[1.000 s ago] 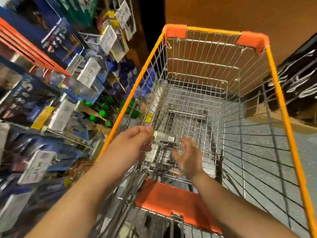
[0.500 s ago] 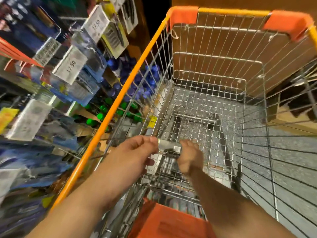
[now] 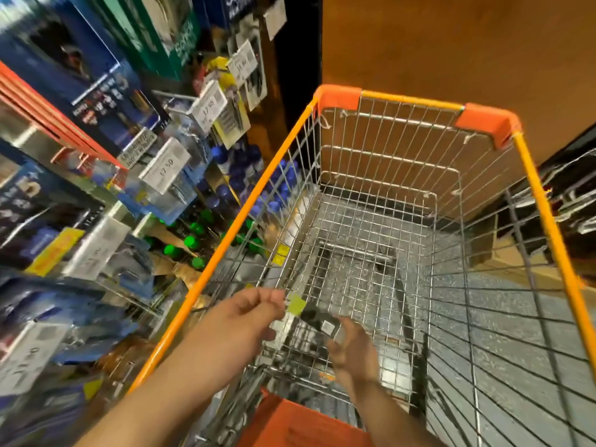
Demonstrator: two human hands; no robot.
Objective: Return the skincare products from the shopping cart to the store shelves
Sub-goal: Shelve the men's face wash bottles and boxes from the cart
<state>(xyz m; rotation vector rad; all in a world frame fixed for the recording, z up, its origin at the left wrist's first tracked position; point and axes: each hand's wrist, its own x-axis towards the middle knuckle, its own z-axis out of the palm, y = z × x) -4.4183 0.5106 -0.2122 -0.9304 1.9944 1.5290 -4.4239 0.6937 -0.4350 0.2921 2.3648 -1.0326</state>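
In the head view, the small flat package (image 3: 314, 316) you hold above the shopping cart (image 3: 371, 253) runs its long axis from upper left to lower right. Your left hand (image 3: 248, 314) pinches its yellow-green end; your right hand (image 3: 351, 346) curls around the dark, blurred end with a white label.

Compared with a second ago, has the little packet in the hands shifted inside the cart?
Cannot tell: the packet sits near the cart's left wall throughout, pinched by the left hand and right hand; the camera moved too.
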